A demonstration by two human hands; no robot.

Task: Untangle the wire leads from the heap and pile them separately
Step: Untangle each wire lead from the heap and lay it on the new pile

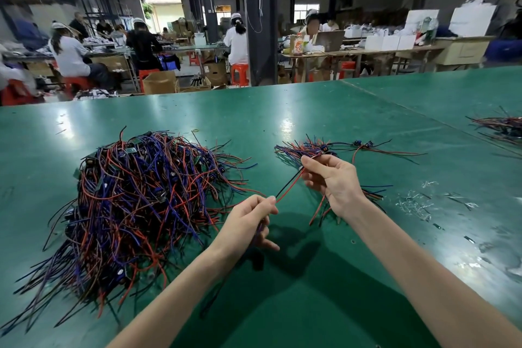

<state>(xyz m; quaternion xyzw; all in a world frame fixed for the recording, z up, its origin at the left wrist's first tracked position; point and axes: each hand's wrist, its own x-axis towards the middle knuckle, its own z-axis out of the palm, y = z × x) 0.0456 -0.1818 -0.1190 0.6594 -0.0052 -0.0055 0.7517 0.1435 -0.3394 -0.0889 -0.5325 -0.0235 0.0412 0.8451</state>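
Item: one red-and-black wire lead (pixel 288 186), held taut above the counter (pixel 282 110), likely to clear it of tangles
Left grip (pixel 248 220): pinched on its near end
Right grip (pixel 330 181): pinched on its far end, close to the sorted pile (pixel 310 148)
Heap (pixel 135 206): well left, kept apart

Glossy green table top (pixel 282 110) under everything. Some clear plastic scraps (pixel 415 200) are lying just right of the right hand (pixel 333 178). Way beyond that hand: dark steel pillar (pixel 260 37), red plastic stools (pixel 239 73), brown cardboard boxes (pixel 159 82), people in white caps (pixel 67 54) sitting at benches.
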